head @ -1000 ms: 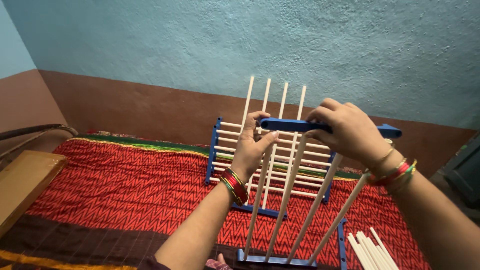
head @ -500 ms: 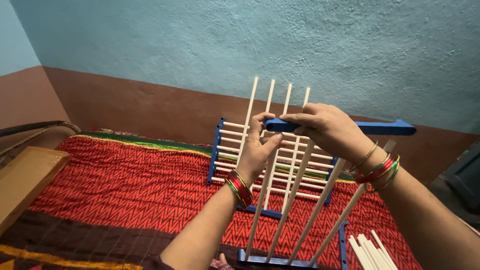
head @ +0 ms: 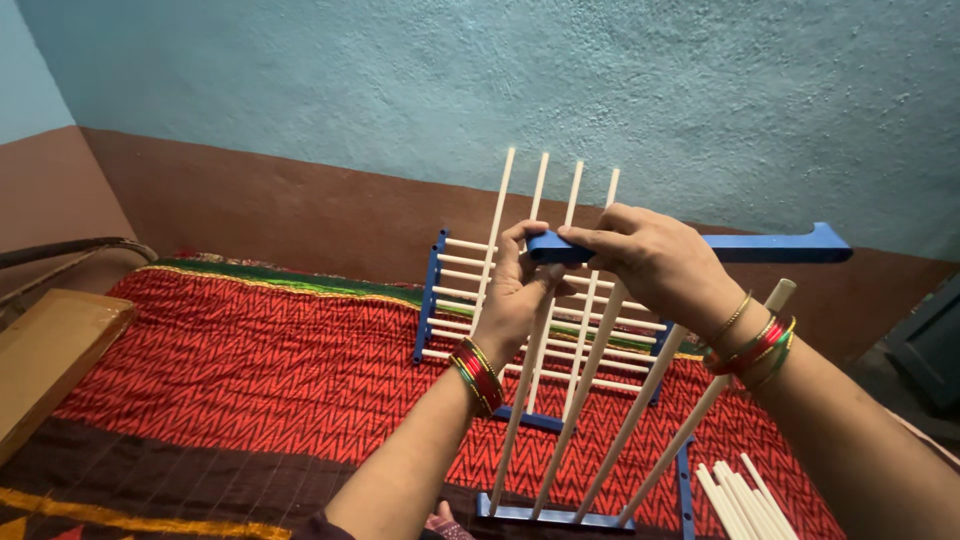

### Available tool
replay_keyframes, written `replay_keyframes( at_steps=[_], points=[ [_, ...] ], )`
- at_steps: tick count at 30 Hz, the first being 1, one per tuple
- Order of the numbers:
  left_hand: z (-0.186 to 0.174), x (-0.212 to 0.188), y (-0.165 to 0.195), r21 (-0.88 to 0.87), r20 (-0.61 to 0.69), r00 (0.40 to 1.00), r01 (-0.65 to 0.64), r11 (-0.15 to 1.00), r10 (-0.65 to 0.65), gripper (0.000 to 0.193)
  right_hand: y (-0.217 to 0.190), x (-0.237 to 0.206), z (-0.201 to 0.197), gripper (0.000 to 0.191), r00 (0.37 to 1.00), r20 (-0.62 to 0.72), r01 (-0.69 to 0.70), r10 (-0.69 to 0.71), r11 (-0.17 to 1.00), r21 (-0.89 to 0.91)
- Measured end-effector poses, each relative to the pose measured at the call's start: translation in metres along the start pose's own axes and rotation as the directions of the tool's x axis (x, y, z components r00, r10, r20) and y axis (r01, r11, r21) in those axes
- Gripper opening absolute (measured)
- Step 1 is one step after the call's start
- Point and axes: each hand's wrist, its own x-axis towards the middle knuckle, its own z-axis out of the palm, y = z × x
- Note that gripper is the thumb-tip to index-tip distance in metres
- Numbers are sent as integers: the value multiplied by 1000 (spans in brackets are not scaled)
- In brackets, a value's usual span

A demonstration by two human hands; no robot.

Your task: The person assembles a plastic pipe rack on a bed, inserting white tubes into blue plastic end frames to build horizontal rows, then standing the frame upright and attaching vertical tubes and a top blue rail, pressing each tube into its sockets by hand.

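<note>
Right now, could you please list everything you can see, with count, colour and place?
blue rail: one, blue, held level across the rod tops
upright rods: five, white, rising from a blue base bar at bottom centre
finished rack panel: one, blue frame with white rods, lying behind on the cloth
loose rods: several, white, bottom right
patterned cloth: one, red zigzag with dark border, under everything
board: one, brown, far left
wall: teal above, brown below
left hand: grip on a rod, bangles at wrist
right hand: grip on the blue rail
</note>
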Motion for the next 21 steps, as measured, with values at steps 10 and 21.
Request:
replay_keyframes(
  at_steps=[10,21],
  points=[
    [-11,-2,-2,-40,43,998,41,998,-39,55,-2,3,0,48,991,11,130,-130,988,-84],
    [-26,61,39,312,-14,990,-130,941,142,45,-2,5,4,57,988,71,142,-134,982,-125]
  ],
)
